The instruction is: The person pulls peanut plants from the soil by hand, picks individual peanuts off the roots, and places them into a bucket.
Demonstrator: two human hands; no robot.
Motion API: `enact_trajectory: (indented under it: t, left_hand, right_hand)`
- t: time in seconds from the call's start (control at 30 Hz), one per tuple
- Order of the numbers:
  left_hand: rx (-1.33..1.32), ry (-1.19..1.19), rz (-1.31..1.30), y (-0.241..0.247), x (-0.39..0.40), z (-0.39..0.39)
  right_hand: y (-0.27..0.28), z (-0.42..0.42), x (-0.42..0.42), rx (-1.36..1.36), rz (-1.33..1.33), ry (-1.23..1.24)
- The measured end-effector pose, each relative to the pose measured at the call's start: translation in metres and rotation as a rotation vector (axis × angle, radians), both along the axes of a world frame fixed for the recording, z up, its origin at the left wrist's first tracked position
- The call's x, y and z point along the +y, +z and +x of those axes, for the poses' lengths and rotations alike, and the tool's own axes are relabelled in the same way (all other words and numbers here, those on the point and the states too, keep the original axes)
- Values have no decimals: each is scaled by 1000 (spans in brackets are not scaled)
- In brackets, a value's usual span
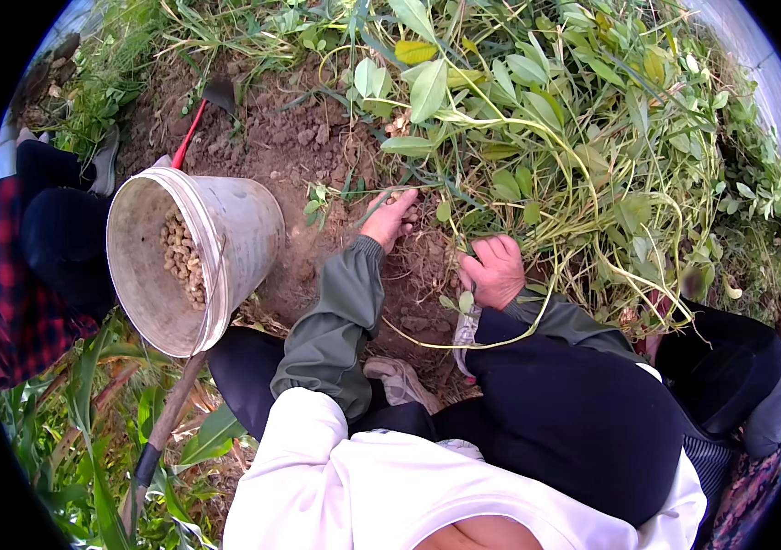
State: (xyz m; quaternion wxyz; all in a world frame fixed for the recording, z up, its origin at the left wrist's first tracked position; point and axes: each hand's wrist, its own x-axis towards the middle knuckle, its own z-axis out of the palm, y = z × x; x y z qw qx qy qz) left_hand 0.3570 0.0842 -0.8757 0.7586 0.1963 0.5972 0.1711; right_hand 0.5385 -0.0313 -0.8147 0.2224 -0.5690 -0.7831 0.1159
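Observation:
My left hand [388, 221] holds a small cluster of unshelled peanuts [410, 214] just above the bare soil [301, 137]. A thin green blade lies across that hand. To its right, my right hand [495, 272] has its fingers curled at the edge of the heaped peanut plants [569, 179], beside stems and thin roots. What lies inside those fingers is hidden. A dirty white plastic bucket [253, 220] stands left of my left hand, with several unshelled peanuts [183, 258] at its bottom.
Beyond the bucket is a hoe with a red handle [189, 134]. A wooden tool handle [174, 402] leans near the corn leaves [102, 440]. A person in a plaid sleeve [9, 268] crouches at left. Another person's dark-clad leg [717, 364] is at right. My shoe [401, 381] rests on the soil.

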Motion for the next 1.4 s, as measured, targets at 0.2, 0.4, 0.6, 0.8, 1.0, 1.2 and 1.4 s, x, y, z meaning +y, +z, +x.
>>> enact_trajectory:
  t: [0.2, 0.4, 0.6, 0.8, 1.0, 1.2, 1.4]
  left_hand:
    - [894, -198, 752, -18, -18, 28]
    - [662, 295, 478, -49, -9, 18]
    - [265, 853, -1, -14, -7, 28]
    - [1262, 237, 735, -23, 25, -49]
    - [362, -49, 363, 150, 49, -69]
    - [1296, 362, 1353, 280, 30, -147]
    - [1658, -343, 1245, 255, 19, -172]
  right_hand:
    - [-1, -2, 0, -14, -10, 6]
    - [-1, -1, 0, -56, 26, 21]
    - [-5, 5, -4, -50, 11, 11]
    - [-3, -2, -3, 6, 29, 33]
    - [-9, 2, -4, 7, 1, 12]
    - [-2, 3, -1, 29, 21, 3]
    - [-3, 0, 1, 25, 0, 24]
